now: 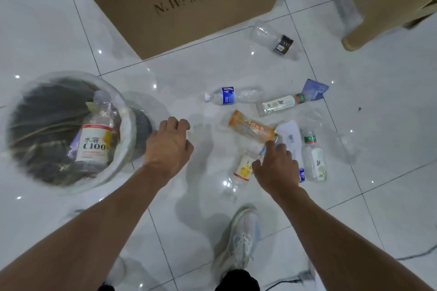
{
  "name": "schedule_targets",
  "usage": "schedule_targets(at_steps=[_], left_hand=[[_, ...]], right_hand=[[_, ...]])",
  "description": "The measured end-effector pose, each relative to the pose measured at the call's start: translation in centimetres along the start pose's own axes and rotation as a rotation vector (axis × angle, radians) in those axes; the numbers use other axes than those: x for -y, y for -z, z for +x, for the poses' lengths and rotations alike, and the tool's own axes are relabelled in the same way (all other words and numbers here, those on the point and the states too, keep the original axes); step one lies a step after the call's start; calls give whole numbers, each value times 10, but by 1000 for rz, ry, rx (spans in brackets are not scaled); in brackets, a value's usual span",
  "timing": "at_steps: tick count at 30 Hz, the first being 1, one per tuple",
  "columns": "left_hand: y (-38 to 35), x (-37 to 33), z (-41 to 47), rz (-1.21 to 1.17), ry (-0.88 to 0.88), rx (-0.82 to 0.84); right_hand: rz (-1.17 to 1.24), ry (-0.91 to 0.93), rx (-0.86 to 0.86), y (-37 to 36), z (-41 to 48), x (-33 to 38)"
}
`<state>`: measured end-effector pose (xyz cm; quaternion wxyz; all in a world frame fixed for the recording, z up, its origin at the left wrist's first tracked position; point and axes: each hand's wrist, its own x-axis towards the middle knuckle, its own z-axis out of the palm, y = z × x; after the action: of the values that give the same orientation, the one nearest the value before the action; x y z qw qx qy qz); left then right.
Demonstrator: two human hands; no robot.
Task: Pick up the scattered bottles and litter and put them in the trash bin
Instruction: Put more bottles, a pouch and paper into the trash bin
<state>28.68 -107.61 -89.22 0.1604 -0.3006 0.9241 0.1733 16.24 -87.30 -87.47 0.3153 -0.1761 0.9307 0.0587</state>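
The yellow-labelled bottle (243, 169) lies just under the right hand (276, 168); I cannot tell whether its fingers grip yet. The left hand (169, 146) hangs loosely curled and empty beside the trash bin (128, 125). A glancing grab could skid the smooth bottle away across the glossy floor (390, 125).

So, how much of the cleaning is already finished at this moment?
Done: one C100 bottle lies in the trash bin. In hand: nothing clearly. The left hand is empty beside the bin; the right hand is over a yellow-label bottle, grip unclear. Left on the floor: blue-label bottle, orange bottle, two white-label bottles, black-label bottle, blue wrapper, white paper.
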Motion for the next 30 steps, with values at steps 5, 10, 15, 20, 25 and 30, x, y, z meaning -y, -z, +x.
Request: schedule_targets(at_steps=[5,10,15,20,25,30], left_hand=[[-68,-37,4,-3,91,161],[-132,-62,11,-5,87,183],[-190,-87,16,-69,128,212],[-235,-119,24,-155,138,278],[-264,-145,32,-209,122,235],[-262,-113,36,-283,280,264]], right_hand=[[3,-43,38,-31,25,-50],[33,-15,35,-65,56,-75],[-15,77,-21,-91,85,-82],[-116,171,-102,-103,114,-87],[-189,288,-197,-109,142,-80],[-178,322,-212,-108,158,-68]])
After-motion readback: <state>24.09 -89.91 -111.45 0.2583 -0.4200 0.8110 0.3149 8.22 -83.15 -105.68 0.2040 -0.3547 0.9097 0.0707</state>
